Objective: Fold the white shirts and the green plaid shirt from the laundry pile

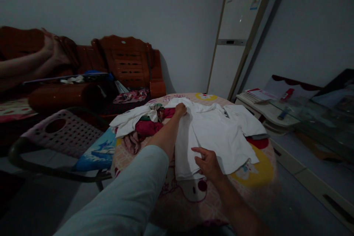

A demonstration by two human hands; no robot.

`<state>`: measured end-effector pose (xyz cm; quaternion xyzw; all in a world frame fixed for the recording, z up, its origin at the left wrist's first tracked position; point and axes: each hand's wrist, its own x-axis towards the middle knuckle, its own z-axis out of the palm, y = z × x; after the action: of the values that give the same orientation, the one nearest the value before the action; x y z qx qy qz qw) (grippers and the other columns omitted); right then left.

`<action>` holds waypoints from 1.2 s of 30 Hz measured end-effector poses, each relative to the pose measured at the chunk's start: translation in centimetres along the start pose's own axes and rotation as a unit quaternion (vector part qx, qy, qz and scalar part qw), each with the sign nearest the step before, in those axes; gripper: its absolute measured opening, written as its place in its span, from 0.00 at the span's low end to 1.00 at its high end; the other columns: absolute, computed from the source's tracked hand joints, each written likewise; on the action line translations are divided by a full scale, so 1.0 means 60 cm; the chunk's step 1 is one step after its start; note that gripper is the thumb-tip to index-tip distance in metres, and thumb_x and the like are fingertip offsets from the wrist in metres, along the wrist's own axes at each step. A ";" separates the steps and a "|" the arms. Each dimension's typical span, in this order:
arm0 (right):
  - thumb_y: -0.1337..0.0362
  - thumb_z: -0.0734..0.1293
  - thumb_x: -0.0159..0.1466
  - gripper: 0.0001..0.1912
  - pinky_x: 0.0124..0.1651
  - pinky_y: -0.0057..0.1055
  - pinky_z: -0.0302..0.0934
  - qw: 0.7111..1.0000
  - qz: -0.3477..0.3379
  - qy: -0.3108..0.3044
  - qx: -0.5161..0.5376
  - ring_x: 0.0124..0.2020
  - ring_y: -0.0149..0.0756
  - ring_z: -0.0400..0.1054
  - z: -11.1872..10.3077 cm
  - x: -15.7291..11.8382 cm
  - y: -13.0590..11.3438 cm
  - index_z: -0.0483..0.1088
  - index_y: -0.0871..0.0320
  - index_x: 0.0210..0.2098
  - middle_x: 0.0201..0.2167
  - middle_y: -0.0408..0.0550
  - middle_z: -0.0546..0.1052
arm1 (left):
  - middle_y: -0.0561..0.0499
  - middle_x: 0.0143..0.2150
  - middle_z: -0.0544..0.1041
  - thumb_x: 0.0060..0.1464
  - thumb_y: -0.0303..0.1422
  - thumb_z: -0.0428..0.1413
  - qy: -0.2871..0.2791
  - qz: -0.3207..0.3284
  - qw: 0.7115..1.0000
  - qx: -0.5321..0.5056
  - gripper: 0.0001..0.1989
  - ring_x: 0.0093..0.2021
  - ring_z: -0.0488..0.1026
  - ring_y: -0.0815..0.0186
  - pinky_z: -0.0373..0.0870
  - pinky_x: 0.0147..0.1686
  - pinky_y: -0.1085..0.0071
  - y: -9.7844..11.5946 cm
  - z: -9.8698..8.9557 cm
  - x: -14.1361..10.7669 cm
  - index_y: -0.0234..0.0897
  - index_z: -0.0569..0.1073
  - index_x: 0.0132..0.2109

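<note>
A white shirt (218,129) lies spread on a round table with a patterned cloth (190,206). My left hand (181,110) reaches to the shirt's far left part, its fingers closed on the fabric. Over the near edge of the shirt is my right hand (210,164), index finger stretched out and fingers apart, holding nothing. Whether the right fingertips touch the fabric I cannot tell. Left of the shirt sits a heap of clothes (149,127), with white, dark red and green pieces. Another folded white garment (245,120) lies at the shirt's right.
A chair with a woven back (63,132) and a blue cushion (99,153) stands at the left. Behind are a wooden sofa (129,62) and another person's bare legs (33,61). A tall white cabinet unit (235,18) stands at the back; a low cabinet (315,184) is at right.
</note>
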<state>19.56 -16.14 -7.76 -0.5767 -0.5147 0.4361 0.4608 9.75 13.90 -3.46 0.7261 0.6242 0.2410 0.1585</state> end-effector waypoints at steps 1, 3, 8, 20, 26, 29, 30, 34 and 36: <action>0.64 0.63 0.51 0.29 0.15 0.23 0.49 1.000 -0.010 0.003 -0.012 0.12 0.24 0.53 -0.001 0.001 0.001 0.77 0.63 0.51 0.13 0.34 0.60 | 0.37 0.45 0.80 0.52 0.23 0.54 -0.002 0.008 1.000 -0.002 0.14 0.49 0.75 0.56 0.68 0.49 0.68 -0.001 -0.001 0.003 0.29 0.78 0.44; 0.65 0.62 0.51 0.28 0.16 0.23 0.47 0.999 -0.031 0.011 -0.036 0.13 0.24 0.51 -0.002 0.003 0.003 0.78 0.63 0.49 0.13 0.34 0.59 | 0.38 0.45 0.80 0.53 0.23 0.54 -0.007 0.026 1.000 -0.009 0.14 0.48 0.76 0.57 0.68 0.49 0.68 -0.002 -0.001 0.006 0.30 0.78 0.45; 0.67 0.61 0.48 0.27 0.19 0.25 0.44 0.993 -0.070 0.039 -0.090 0.16 0.26 0.48 -0.004 0.005 0.005 0.80 0.63 0.45 0.13 0.36 0.59 | 0.43 0.43 0.81 0.56 0.24 0.52 -0.038 0.074 0.996 -0.030 0.13 0.43 0.77 0.62 0.70 0.46 0.71 -0.009 0.006 -0.010 0.30 0.77 0.47; 0.63 0.62 0.58 0.18 0.30 0.30 0.60 0.961 -0.115 0.073 -0.241 0.23 0.35 0.69 -0.005 -0.007 0.004 0.81 0.57 0.40 0.24 0.47 0.79 | 0.37 0.66 0.66 0.59 0.26 0.50 -0.065 0.171 0.983 0.037 0.22 0.66 0.64 0.58 0.58 0.65 0.60 -0.069 0.032 -0.120 0.32 0.68 0.61; 0.65 0.65 0.60 0.15 0.39 0.32 0.63 0.876 -0.088 0.027 -0.473 0.38 0.43 0.76 -0.007 -0.021 -0.007 0.79 0.53 0.44 0.35 0.52 0.83 | 0.35 0.69 0.60 0.66 0.36 0.46 -0.082 0.215 0.958 0.170 0.23 0.69 0.57 0.51 0.54 0.65 0.50 -0.054 0.028 -0.160 0.34 0.61 0.65; 0.58 0.65 0.64 0.16 0.37 0.33 0.62 0.851 -0.082 0.051 -0.516 0.37 0.45 0.77 -0.010 -0.027 -0.012 0.77 0.55 0.49 0.34 0.55 0.82 | 0.34 0.70 0.58 0.66 0.37 0.44 -0.097 0.201 0.958 0.182 0.25 0.70 0.55 0.50 0.53 0.65 0.49 -0.033 0.032 -0.184 0.33 0.59 0.66; 0.58 0.64 0.65 0.17 0.37 0.33 0.61 0.846 -0.079 0.060 -0.524 0.36 0.45 0.77 -0.011 -0.027 -0.012 0.76 0.55 0.49 0.33 0.56 0.82 | 0.34 0.70 0.57 0.66 0.37 0.44 -0.102 0.203 0.957 0.179 0.25 0.70 0.54 0.49 0.52 0.65 0.49 -0.026 0.036 -0.193 0.32 0.59 0.67; 0.59 0.63 0.66 0.14 0.38 0.32 0.60 0.844 -0.071 0.054 -0.529 0.37 0.42 0.76 -0.015 -0.022 -0.009 0.76 0.55 0.47 0.35 0.55 0.82 | 0.32 0.72 0.53 0.66 0.42 0.45 -0.128 0.223 0.955 0.150 0.30 0.72 0.49 0.47 0.47 0.66 0.46 -0.003 0.055 -0.225 0.31 0.55 0.69; 0.59 0.62 0.67 0.13 0.37 0.31 0.59 0.845 -0.063 0.051 -0.528 0.36 0.42 0.76 -0.015 -0.020 -0.009 0.76 0.54 0.45 0.35 0.54 0.82 | 0.32 0.72 0.52 0.65 0.44 0.45 -0.151 0.232 0.951 0.138 0.32 0.72 0.47 0.47 0.46 0.67 0.45 0.006 0.063 -0.238 0.31 0.53 0.69</action>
<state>20.21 -17.39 -7.00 -0.7210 -0.6779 0.0386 0.1386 10.62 0.07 -8.58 0.8934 0.4348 0.0704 0.0889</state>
